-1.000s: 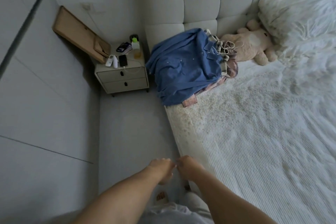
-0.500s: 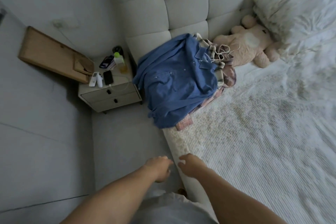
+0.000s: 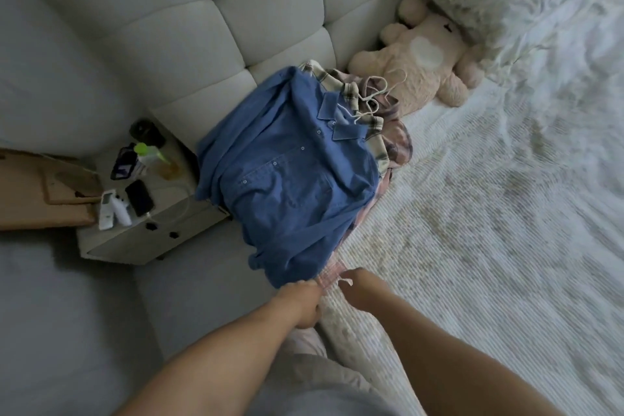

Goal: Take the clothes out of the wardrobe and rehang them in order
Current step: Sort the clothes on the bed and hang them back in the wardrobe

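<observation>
Blue shirt (image 3: 287,179) lay on top of a pile at the bed's (image 3: 472,230) near-left corner, over a plaid shirt (image 3: 393,142) and a pink garment (image 3: 332,272). White hangers (image 3: 374,94) showed at the collars. Left hand (image 3: 300,300) was at the blue shirt's lower hem, fingers curled; whether they gripped cloth could not be told. Right hand (image 3: 363,289) was just beside it at the pink hem, fingers bent, grip unclear. A stuffed bear (image 3: 415,71) lay against the headboard (image 3: 236,10). The nightstand (image 3: 145,236) carried a phone (image 3: 139,197) and a bottle (image 3: 152,159).
</observation>
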